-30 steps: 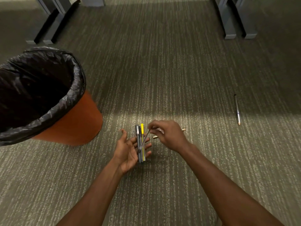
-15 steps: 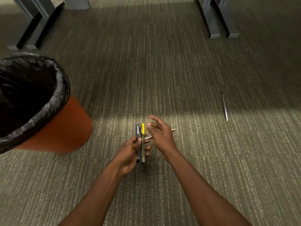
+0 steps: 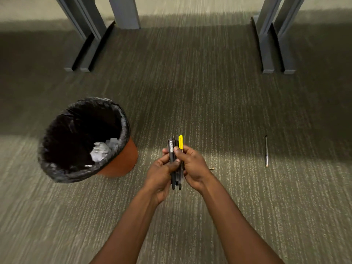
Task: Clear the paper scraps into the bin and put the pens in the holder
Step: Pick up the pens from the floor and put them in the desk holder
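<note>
Near the centre of the frame, both hands held a bundle of pens [image 3: 175, 164] upright above the carpet [image 3: 228, 115]. The left hand [image 3: 162, 172] had its fingers curled round the dark barrels from the left, thumb laid across the front. The right hand [image 3: 192, 166] closed on the same bundle from the right, its thumb pressing the pens just below a yellow cap [image 3: 180, 141] that stood out at the top beside a black pen with a white label.

At the left of the frame stood an orange bin [image 3: 122, 161] lined with a black bag [image 3: 57, 164]; crumpled paper scraps [image 3: 101, 151] lay inside it toward its right wall. The bin was near the hands but apart from them.

On the carpet at the right of the frame, well apart from the hands, lay a single slim pen [image 3: 266, 151], pointing up and down the picture. Just right of the right wrist, a small gold-coloured tip [image 3: 211, 168] of another thing showed on the floor; what it was could not be told.

Grey table legs [image 3: 266, 44] stood in the upper left and upper right corners.
</note>
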Demonstrator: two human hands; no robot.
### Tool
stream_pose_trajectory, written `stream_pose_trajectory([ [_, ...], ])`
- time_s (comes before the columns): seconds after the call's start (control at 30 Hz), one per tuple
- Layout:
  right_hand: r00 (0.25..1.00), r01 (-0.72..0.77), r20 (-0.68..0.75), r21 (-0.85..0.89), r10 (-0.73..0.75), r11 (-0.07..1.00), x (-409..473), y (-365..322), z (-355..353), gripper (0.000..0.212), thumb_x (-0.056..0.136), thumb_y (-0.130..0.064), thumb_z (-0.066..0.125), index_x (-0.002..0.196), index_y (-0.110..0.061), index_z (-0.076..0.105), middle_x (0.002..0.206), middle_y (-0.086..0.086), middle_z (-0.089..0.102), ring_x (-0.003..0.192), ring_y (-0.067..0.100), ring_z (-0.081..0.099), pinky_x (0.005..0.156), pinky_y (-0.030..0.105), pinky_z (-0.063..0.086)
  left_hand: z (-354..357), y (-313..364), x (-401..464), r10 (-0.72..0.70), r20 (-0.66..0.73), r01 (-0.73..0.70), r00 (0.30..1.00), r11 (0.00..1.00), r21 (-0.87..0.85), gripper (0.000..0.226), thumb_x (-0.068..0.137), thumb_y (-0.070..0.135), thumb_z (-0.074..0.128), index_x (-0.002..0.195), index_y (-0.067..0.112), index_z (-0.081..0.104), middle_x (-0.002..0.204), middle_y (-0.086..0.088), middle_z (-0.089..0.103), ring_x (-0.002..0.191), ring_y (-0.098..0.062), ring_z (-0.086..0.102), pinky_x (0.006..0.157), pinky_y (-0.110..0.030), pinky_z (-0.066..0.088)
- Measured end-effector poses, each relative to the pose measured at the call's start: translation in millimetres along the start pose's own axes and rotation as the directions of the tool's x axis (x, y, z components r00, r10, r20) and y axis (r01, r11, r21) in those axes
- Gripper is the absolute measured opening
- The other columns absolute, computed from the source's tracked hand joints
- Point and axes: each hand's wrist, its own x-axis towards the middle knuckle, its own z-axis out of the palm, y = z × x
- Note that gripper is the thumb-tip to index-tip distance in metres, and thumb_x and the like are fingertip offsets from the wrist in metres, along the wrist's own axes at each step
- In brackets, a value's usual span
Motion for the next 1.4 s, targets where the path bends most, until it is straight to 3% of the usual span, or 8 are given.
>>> stream_pose_trajectory([
  [0.1, 1.0, -0.025, -0.017, -0.132, 0.023, 0.991, -49.4, -66.3, 46.1, 0.027, 0.103, -0.019, 0.057, 0.118, -0.001, 0.069, 0.12, 0.02, 0.072, 0.107, 0.023, 0.069, 0.097, 0.041, 0.056, 27.1, 64.3, -60.5, -0.016, 0.022, 0.014, 1.0, 0.996, 0.089, 0.032, 0.098, -0.008, 0.05, 0.123, 0.003, 0.066, 0.106, -0.014, 0.077, 0.096, -0.02, 0.073, 0.087, -0.037, 0.058],
  [0.23, 0.991, -0.071, 0.092, -0.276, 0.1, 0.958, -129.6, -178.4, 123.4, 0.033, 0.104, -0.024, 0.054, 0.118, 0.002, 0.069, 0.114, 0.012, 0.076, 0.093, 0.018, 0.072, 0.067, 0.025, 0.056, 71.8, 172.8, -155.9, -0.039, 0.034, 0.035, 0.999, 0.991, 0.129, 0.03, 0.095, -0.014, 0.05, 0.116, 0.0, 0.067, 0.094, -0.007, 0.078, 0.085, -0.015, 0.074, 0.07, -0.028, 0.059],
  [0.47, 0.986, -0.027, 0.151, -0.231, 0.064, 0.973, -238.8, -357.0, 247.2, 0.032, 0.107, -0.028, 0.046, 0.098, -0.016, 0.074, 0.12, 0.005, 0.076, 0.113, 0.029, 0.07, 0.087, 0.046, 0.055, 152.7, 362.6, -299.2, -0.023, 0.022, 0.019, 1.0, 0.985, 0.173, 0.025, 0.096, -0.002, 0.059, 0.118, 0.001, 0.069, 0.106, -0.015, 0.074, 0.096, -0.023, 0.07, 0.076, -0.032, 0.061],
  [0.67, 0.993, 0.009, 0.118, 0.029, -0.013, 1.0, -266.3, -472.3, 329.3, 0.022, 0.107, -0.025, 0.043, 0.101, -0.009, 0.058, 0.107, 0.021, 0.076, 0.093, 0.024, 0.075, 0.092, 0.044, 0.056, 211.8, 465.8, -368.0, 0.264, -0.368, -0.167, 0.892, 0.947, 0.276, 0.028, 0.09, 0.039, 0.073, 0.085, 0.014, 0.082, 0.075, -0.005, 0.077, 0.064, -0.01, 0.065, 0.061, -0.028, 0.05],
  [0.77, 0.988, 0.078, 0.119, 0.196, -0.102, 0.977, -263.7, -510.9, 367.1, 0.021, 0.108, -0.027, 0.043, 0.106, -0.01, 0.055, 0.085, 0.017, 0.073, 0.088, 0.032, 0.074, 0.09, 0.05, 0.056, 218.8, 505.0, -381.2, 0.256, -0.468, -0.282, 0.846, 0.959, 0.015, 0.043, 0.093, 0.055, 0.062, 0.092, 0.015, 0.079, 0.086, -0.001, 0.077, 0.082, -0.015, 0.07, 0.08, -0.038, 0.054],
  [0.93, 0.979, 0.138, 0.125, 0.166, -0.16, 0.976, -250.5, -523.0, 436.6, 0.019, 0.105, -0.026, 0.049, 0.114, -0.011, 0.057, 0.076, 0.012, 0.064, 0.073, 0.03, 0.071, 0.069, 0.04, 0.059, 211.2, 564.1, -365.2, 0.02, -0.238, -0.176, 0.971, 0.734, -0.656, 0.071, 0.097, 0.068, 0.036, 0.124, 0.009, 0.063, 0.125, -0.018, 0.069, 0.123, -0.031, 0.061, 0.113, -0.041, 0.041],
  [1.17, 0.98, 0.104, 0.17, -0.001, -0.103, 0.995, -188.7, -543.2, 526.4, 0.016, 0.104, -0.013, 0.05, 0.117, -0.005, 0.057, 0.078, 0.013, 0.065, 0.071, 0.029, 0.068, 0.063, 0.034, 0.057, 151.9, 652.3, -314.9, -0.017, -0.2, -0.15, 0.98, 0.602, -0.784, 0.068, 0.095, 0.073, 0.033, 0.092, 0.013, 0.064, 0.097, -0.014, 0.071, 0.087, -0.028, 0.069, 0.083, -0.037, 0.049],
  [1.4, 0.955, 0.064, 0.296, -0.287, 0.025, 0.956, -109.7, -589.4, 604.6, 0.021, 0.104, -0.006, 0.047, 0.115, 0.0, 0.064, 0.091, 0.017, 0.072, 0.091, 0.029, 0.072, 0.091, 0.047, 0.055, 105.9, 749.1, -253.9, -0.018, -0.235, -0.181, 0.972, 0.582, -0.793, 0.083, 0.092, 0.074, 0.039, 0.125, 0.004, 0.066, 0.117, -0.024, 0.072, 0.11, -0.036, 0.069, 0.096, -0.045, 0.053],
])
